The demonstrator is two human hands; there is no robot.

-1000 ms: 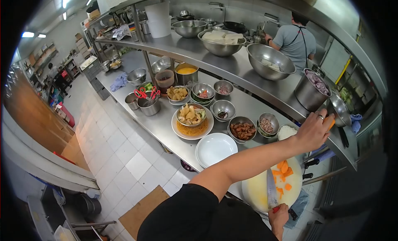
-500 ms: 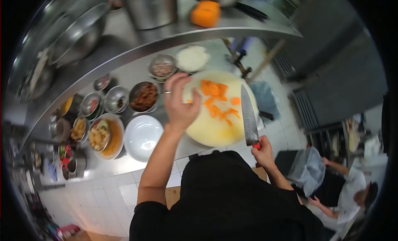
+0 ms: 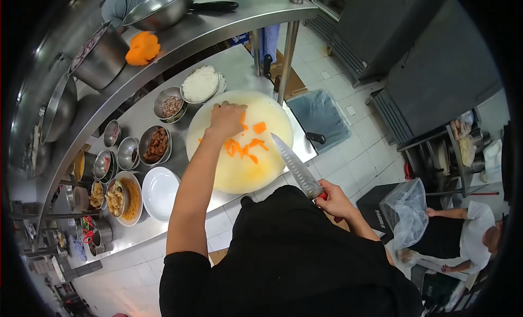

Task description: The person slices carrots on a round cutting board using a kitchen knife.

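On the round, pale yellow cutting board (image 3: pixel 239 175) lie several cut orange vegetable pieces (image 3: pixel 259 128), some chunky and some thin. My left hand (image 3: pixel 227 118) is over the board's far left part, its fingers curled down around the larger orange chunks, which it mostly covers. A sliver of orange shows beside its fingers. In my right hand (image 3: pixel 335 200) is a chef's knife (image 3: pixel 297 167) with a red handle and a dimpled blade. The blade points up and left, its tip over the board's right side, apart from the pieces.
Left of the board stand a white bowl (image 3: pixel 160 194), a bowl of browned meat (image 3: pixel 154 145) and a plate of white shreds (image 3: pixel 201 84). A steel shelf (image 3: pixel 218 25) holds an orange flower-shaped piece (image 3: pixel 143 49). At right, a person (image 3: pixel 457 230) handles a plastic bag (image 3: pixel 404 213).
My left hand has moved from the board's left edge onto the larger orange chunks. The knife has tilted leftward and drawn back toward me. The camera view has shifted.
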